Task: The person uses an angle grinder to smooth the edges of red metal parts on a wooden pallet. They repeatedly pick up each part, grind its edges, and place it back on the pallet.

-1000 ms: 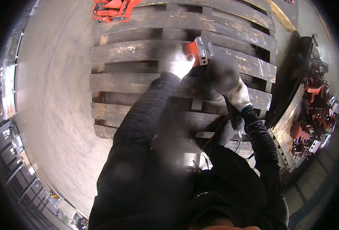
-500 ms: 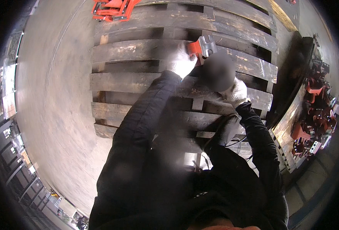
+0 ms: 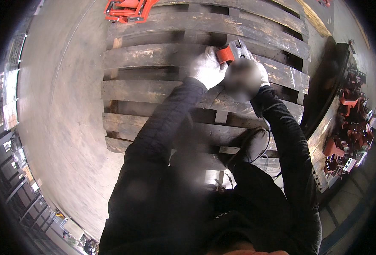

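Both gloved hands are on one tool (image 3: 232, 52), a small power tool with an orange body and a grey metal head, held over the far half of a dark wooden pallet (image 3: 154, 89) that lies flat on the concrete floor (image 3: 60, 106). The left hand (image 3: 207, 68) is wrapped tight around the orange body from the left, its grip clamped on the tool. The right hand (image 3: 261, 73) sits just beside it on the right, but a blurred patch covers most of it, so I cannot tell whether its grip is closed on the tool or only resting against it. Two hands on so small a tool make sense as a way to steady it and press it down onto the slat (the head points away from the person, toward the far boards). A thin cable (image 3: 264, 146) runs back along the right sleeve toward the body, kept behind the work and off the slats.

Far left, an orange frame (image 3: 126, 8) lies at the pallet's edge. On the right, a heap of orange parts (image 3: 349, 127) sits well apart from the hands.

Against the earlier frames, the tool has moved a little right and farther along the slat, and both arms reach further out; pallet, frame and parts lie as they did.
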The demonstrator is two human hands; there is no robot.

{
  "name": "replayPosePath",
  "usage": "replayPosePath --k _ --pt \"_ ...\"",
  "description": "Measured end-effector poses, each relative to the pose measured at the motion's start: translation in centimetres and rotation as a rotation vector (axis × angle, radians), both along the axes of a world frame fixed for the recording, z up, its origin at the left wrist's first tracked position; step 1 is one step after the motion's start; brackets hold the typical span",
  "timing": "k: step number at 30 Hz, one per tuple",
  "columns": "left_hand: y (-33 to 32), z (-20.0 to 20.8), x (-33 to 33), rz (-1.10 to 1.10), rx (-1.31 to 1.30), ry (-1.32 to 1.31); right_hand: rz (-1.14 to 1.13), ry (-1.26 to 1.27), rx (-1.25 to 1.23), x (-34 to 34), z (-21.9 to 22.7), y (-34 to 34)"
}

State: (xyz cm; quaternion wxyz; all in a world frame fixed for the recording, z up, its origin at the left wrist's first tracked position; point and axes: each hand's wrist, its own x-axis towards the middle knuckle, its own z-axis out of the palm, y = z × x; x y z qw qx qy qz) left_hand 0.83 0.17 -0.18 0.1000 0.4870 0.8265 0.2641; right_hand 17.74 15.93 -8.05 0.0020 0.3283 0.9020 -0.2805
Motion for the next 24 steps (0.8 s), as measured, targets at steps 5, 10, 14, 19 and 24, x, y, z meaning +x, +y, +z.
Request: replayPosePath --k 5,10,14,19,24 --pt "-0.2 0.8 0.0 -0.003 -0.129 0.076 0.057 -0.077 -0.044 -2.6 2.3 -0.6" --pt "-0.3 0.3 -0.1 -0.016 -0.082 0.096 0.091 -0.075 -0.102 -1.6 4.5 -0.7" --pt "-0.2 0.7 0.2 0.003 -0.087 0.130 0.086 -0.094 -0.090 1.6 6.9 -1.8" --pt "-0.3 -0.4 0.1 0.033 -0.047 0.145 0.138 -0.295 -0.070 4.1 11.3 -5.2" --pt "-0.4 0.1 0.4 0.049 -0.089 0.174 -0.114 -0.143 -0.331 6.7 11.7 -5.3"
